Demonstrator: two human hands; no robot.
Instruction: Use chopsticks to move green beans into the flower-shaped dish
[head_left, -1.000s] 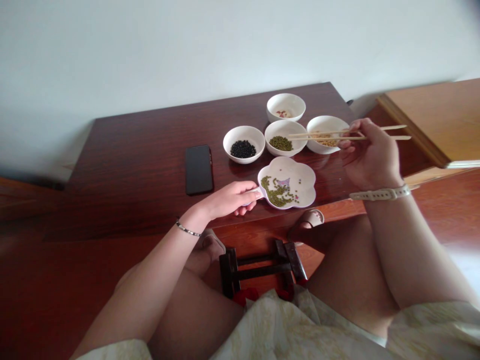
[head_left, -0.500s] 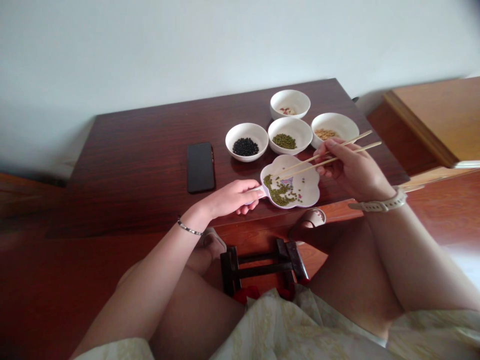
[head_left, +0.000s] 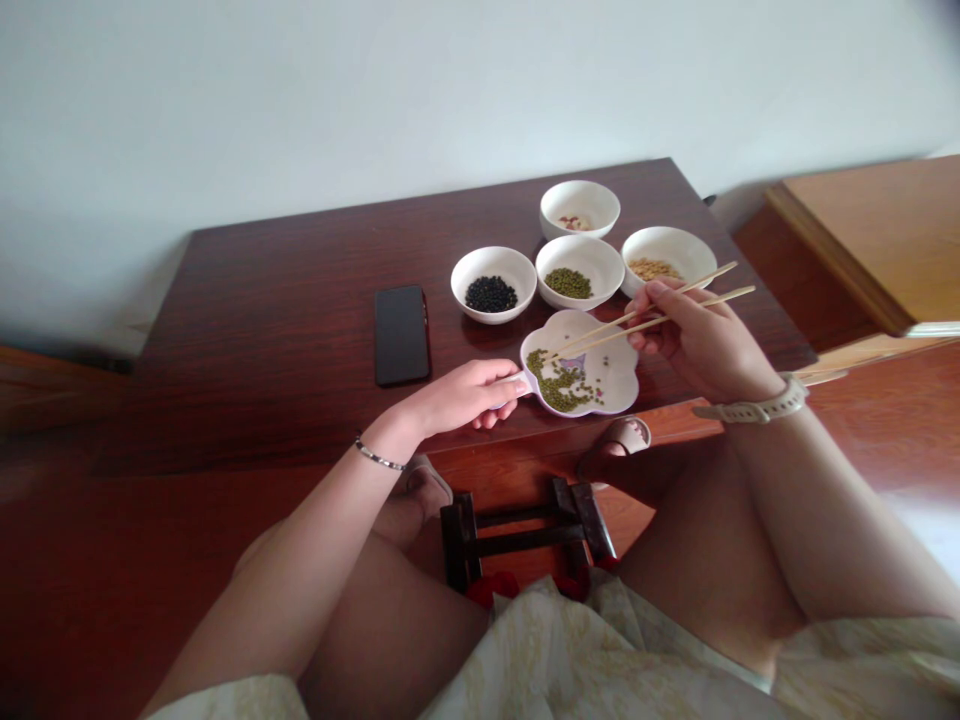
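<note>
My left hand (head_left: 480,393) is closed around the short handle of a white, flower-shaped dish (head_left: 621,372) with a purple rim. Green beans (head_left: 559,390) lie scattered in the dish, mostly toward its left side. My right hand (head_left: 694,325) grips a pair of wooden chopsticks (head_left: 637,327), their tips down among the beans on the left of the dish. Whether a bean is between the tips is too small to tell. Just behind the dish stands a white bowl of green beans (head_left: 568,283).
A bowl of black beans (head_left: 491,293) stands left of the green one. Behind are a bowl with a few reddish pieces (head_left: 576,222) and, at right, a bowl of tan beans (head_left: 654,268). A phone (head_left: 401,335) lies on the dark wooden table (head_left: 285,300).
My right hand and the chopsticks have shifted very slightly to the left. The left hand and the dish stay in place.
</note>
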